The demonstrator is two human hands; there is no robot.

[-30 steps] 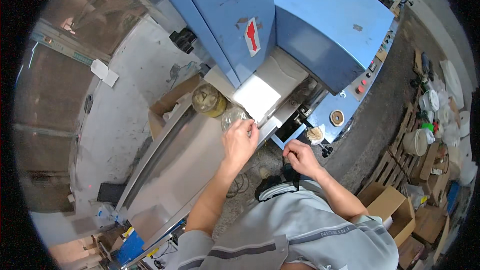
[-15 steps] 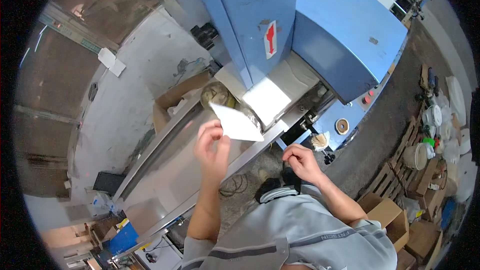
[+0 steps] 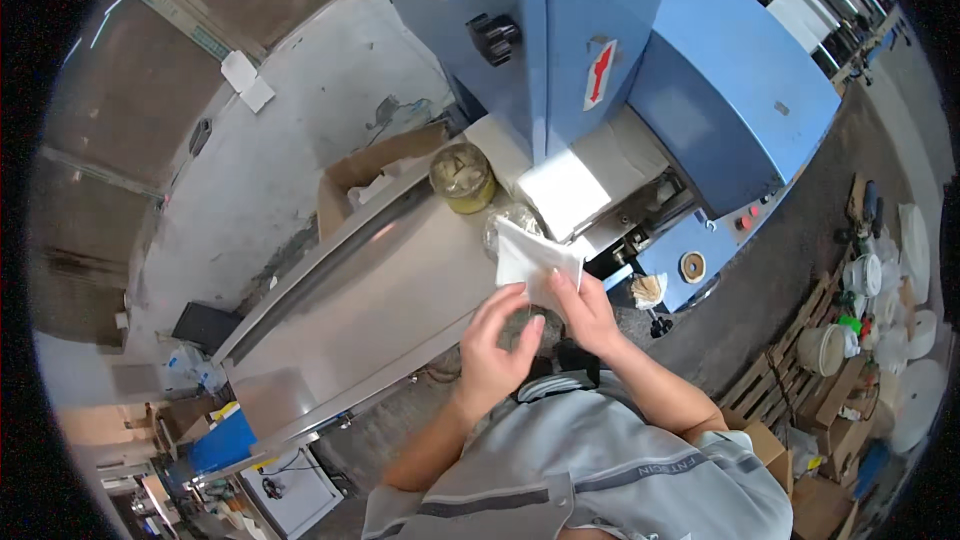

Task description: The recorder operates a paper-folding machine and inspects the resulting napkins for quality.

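Observation:
A folded white sheet, paper or thin cloth (image 3: 527,258), is held up over the near edge of the steel table. My right hand (image 3: 592,320) grips its lower right corner between thumb and fingers. Just below the sheet's lower left edge is my left hand (image 3: 495,352), thumb and fingers apart; whether its fingertips touch the sheet is hard to tell. Beyond the sheet, a stack of white sheets (image 3: 565,192) lies at the foot of the blue machine (image 3: 590,50). Beside that stack stand a round jar with yellowish contents (image 3: 462,178) and a crumpled clear plastic bag (image 3: 508,220).
The long steel table (image 3: 370,290) runs to the lower left. A cardboard box (image 3: 345,185) sits behind it. On the blue machine's side ledge are a tape roll (image 3: 692,266) and red buttons (image 3: 744,223). Wooden pallets (image 3: 765,380) with tubs and cartons stand at right.
The white sheet has passed from my left hand to my right and moved right, now more upright. My left hand has opened. The whole view has also shifted.

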